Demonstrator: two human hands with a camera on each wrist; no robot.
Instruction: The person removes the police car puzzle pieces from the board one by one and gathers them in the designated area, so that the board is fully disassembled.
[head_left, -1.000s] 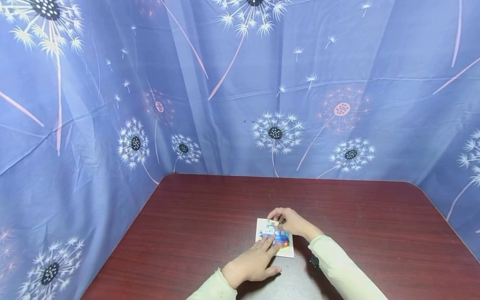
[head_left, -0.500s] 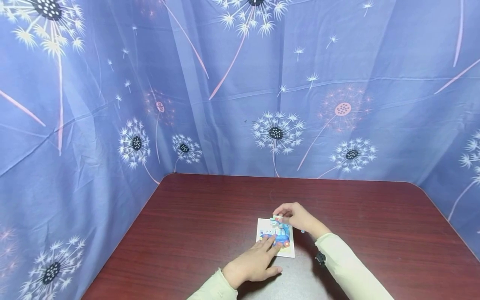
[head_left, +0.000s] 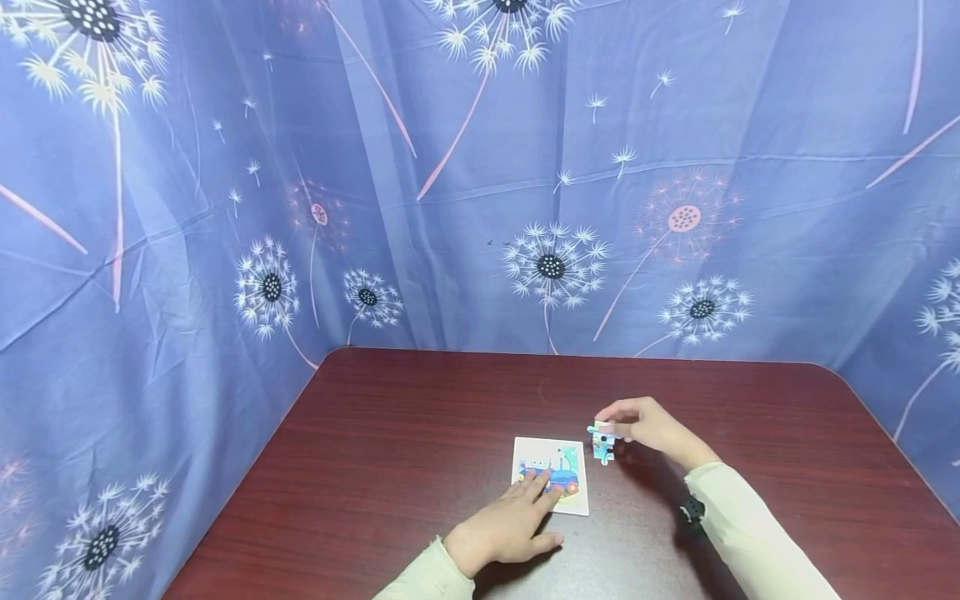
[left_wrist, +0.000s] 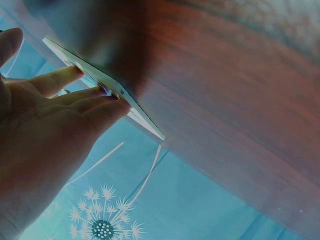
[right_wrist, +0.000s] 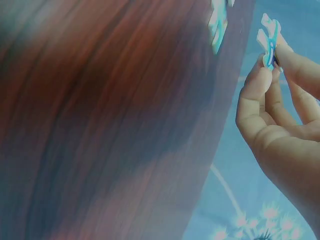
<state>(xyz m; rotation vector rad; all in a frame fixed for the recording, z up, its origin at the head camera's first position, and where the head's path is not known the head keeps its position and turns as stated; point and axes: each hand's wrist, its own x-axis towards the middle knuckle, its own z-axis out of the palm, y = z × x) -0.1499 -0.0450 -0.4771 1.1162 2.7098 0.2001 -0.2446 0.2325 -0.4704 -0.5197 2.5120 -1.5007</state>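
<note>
A square white-bordered jigsaw board [head_left: 529, 448] with a cartoon blue vehicle lies on the table. My left hand [head_left: 504, 523] rests its straight fingers on the board's lower left part and hides some of the picture. In the left wrist view, its fingertips touch the face of the board [left_wrist: 146, 122]. To the right of the board, my right hand [head_left: 647, 427] pinches a small jigsaw piece [right_wrist: 270, 42] between thumb and fingers. Just below that hand, another jigsaw piece [head_left: 603, 455] lies on the table, partly overlapped by the held one in the head view.
The dark red wood-grain table [head_left: 420, 417] stretches out around the board. A blue curtain [head_left: 450, 275] with dandelion prints hangs behind the table's far edge and along its sides. A small black object [head_left: 693, 510] sits at the right cuff.
My right hand has lifted a jigsaw piece off the board's upper right and carried it right, over beside the board. The left hand has stayed in place.
</note>
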